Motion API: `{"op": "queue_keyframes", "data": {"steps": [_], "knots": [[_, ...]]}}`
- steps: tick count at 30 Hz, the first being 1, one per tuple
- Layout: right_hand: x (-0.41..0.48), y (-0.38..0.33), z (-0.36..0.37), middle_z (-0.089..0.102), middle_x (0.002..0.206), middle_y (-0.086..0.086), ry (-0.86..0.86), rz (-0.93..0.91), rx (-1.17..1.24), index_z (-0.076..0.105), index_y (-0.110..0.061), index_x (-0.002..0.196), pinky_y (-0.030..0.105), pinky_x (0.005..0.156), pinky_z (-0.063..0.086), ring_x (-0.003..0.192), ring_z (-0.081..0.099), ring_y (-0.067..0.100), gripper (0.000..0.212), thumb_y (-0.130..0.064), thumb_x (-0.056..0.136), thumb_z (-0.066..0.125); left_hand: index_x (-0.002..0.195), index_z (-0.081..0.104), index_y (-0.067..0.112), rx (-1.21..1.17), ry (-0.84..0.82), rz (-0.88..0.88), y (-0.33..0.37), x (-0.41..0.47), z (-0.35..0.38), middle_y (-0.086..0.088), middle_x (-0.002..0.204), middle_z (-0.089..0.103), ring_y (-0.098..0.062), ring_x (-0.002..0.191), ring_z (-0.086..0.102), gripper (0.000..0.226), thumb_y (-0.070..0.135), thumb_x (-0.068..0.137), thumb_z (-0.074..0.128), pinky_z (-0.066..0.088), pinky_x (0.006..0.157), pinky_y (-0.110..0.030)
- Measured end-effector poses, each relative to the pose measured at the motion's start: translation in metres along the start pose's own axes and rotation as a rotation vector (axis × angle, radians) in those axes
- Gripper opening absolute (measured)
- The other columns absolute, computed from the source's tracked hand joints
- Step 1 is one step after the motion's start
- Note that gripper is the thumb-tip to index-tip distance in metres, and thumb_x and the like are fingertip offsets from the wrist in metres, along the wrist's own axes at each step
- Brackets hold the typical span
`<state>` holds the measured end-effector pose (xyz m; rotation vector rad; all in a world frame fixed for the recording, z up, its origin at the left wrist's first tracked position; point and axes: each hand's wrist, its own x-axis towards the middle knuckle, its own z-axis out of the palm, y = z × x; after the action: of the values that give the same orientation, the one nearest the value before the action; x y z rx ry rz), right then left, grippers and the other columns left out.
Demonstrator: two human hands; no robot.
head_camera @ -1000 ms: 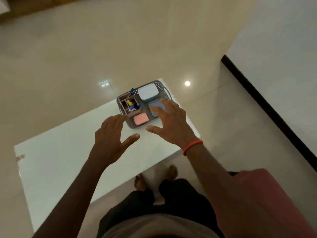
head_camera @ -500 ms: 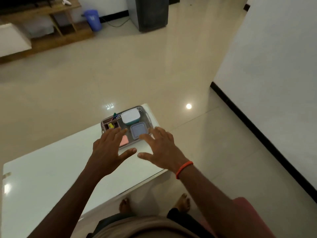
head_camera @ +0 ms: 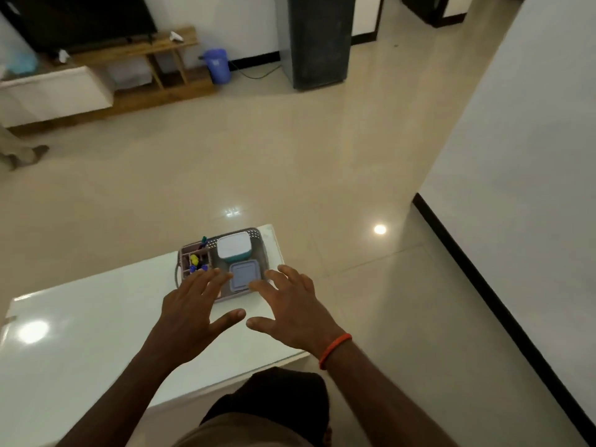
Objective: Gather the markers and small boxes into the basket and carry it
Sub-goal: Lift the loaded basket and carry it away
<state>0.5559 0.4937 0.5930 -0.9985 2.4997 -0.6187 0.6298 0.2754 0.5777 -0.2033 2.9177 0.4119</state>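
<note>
A grey perforated basket [head_camera: 262, 250] sits at the far right corner of the white table [head_camera: 96, 333]. Inside it are a white box with a teal base [head_camera: 233, 249], a lavender flat box [head_camera: 245, 275] and a compartment of markers [head_camera: 195, 262] with yellow and blue caps. My left hand [head_camera: 193, 312] hovers with spread fingers over the basket's near left part and hides what lies beneath. My right hand [head_camera: 292, 309], with an orange band at the wrist, is spread open at the basket's near right corner. Neither hand holds anything.
Glossy beige floor surrounds the table. A white wall with a black skirting [head_camera: 483, 285] runs along the right. Far back stand a wooden TV unit [head_camera: 135, 69], a blue bin [head_camera: 217, 64] and a dark cabinet [head_camera: 317, 40]. Another person's leg [head_camera: 19, 150] shows at the left edge.
The view has tilted up, showing more of the room. Both hands stay spread near the basket; the left hand now covers the pink box that showed earlier.
</note>
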Motion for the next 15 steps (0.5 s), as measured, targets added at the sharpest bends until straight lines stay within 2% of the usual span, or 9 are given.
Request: {"op": "queue_keyframes", "data": {"steps": [5, 9, 12, 15], "knots": [[0.032, 0.016, -0.027, 0.03, 0.16, 0.004, -0.043, -0.124, 0.009, 0.038, -0.033, 0.146, 0.044, 0.122, 0.006, 0.153, 0.007, 0.026, 0.062, -0.055, 0.092, 0.059, 0.154, 0.029, 0.038, -0.049, 0.014, -0.102, 0.016, 0.026, 0.002, 0.009, 0.164, 0.027, -0.018, 0.154, 0.02, 0.1, 0.096, 0.074, 0.015, 0.029, 0.117, -0.049], [0.061, 0.049, -0.061, 0.026, 0.162, 0.0, -0.106, -0.209, 0.011, 0.036, -0.037, 0.146, 0.043, 0.125, 0.004, 0.154, 0.002, 0.021, 0.062, -0.057, 0.091, 0.058, 0.149, 0.039, 0.034, -0.125, 0.092, -0.162, 0.029, 0.081, 0.008, 0.01, 0.153, 0.041, -0.017, 0.145, 0.034, 0.101, 0.097, 0.075, 0.014, 0.035, 0.109, -0.04], [0.071, 0.069, -0.083, 0.024, 0.162, -0.003, -0.151, -0.265, -0.042, 0.032, -0.043, 0.143, 0.043, 0.125, 0.004, 0.154, 0.001, 0.018, 0.059, -0.055, 0.091, 0.057, 0.154, 0.029, 0.039, -0.068, 0.048, -0.166, 0.033, 0.116, 0.009, 0.011, 0.162, 0.029, -0.016, 0.152, 0.021, 0.101, 0.098, 0.074, 0.011, 0.03, 0.118, -0.048], [0.133, 0.109, -0.13, 0.02, 0.164, -0.005, -0.253, -0.37, -0.144, 0.024, -0.047, 0.148, 0.04, 0.123, -0.001, 0.154, 0.0, 0.018, 0.065, -0.056, 0.092, 0.055, 0.155, 0.026, 0.039, -0.141, 0.133, -0.294, 0.04, 0.18, 0.0, 0.009, 0.164, 0.028, -0.017, 0.153, 0.02, 0.101, 0.099, 0.074, 0.013, 0.027, 0.121, -0.049]]}}
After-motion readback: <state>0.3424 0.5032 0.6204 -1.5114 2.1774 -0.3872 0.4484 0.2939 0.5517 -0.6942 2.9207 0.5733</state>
